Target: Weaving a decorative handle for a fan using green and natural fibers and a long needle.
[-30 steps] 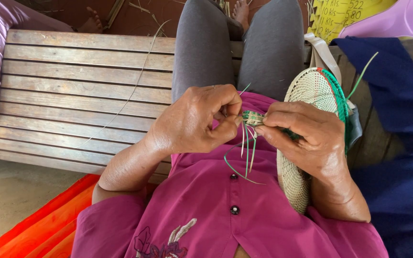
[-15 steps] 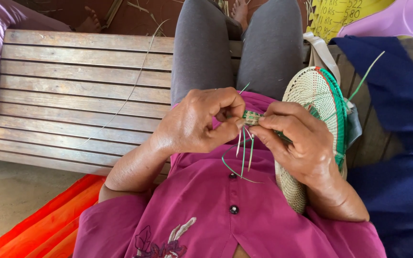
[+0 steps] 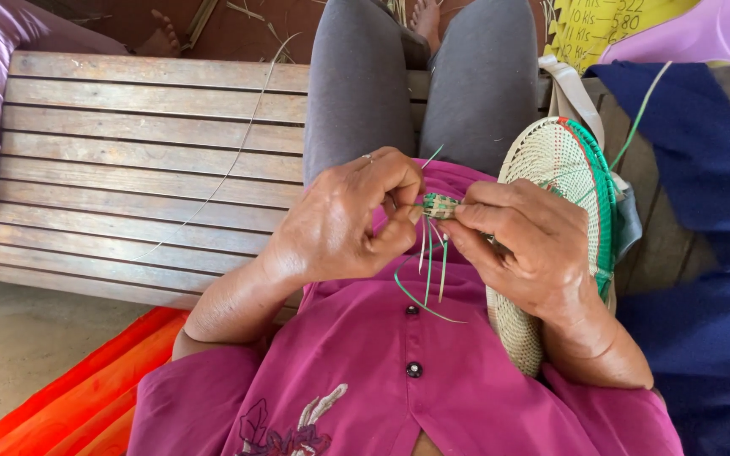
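Both hands meet over the lap, the left hand and right hand each pinching the small woven start between their fingers to keep it taut, with the round woven mat at three o'clock.

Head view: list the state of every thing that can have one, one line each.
Small green-and-straw woven piece: pinched between both hands, loose strands hanging.
Left hand: fingers closed on the piece.
Right hand: fingers closed on the piece.
Round woven straw disc with green rim: tilted on edge, resting on the lap.
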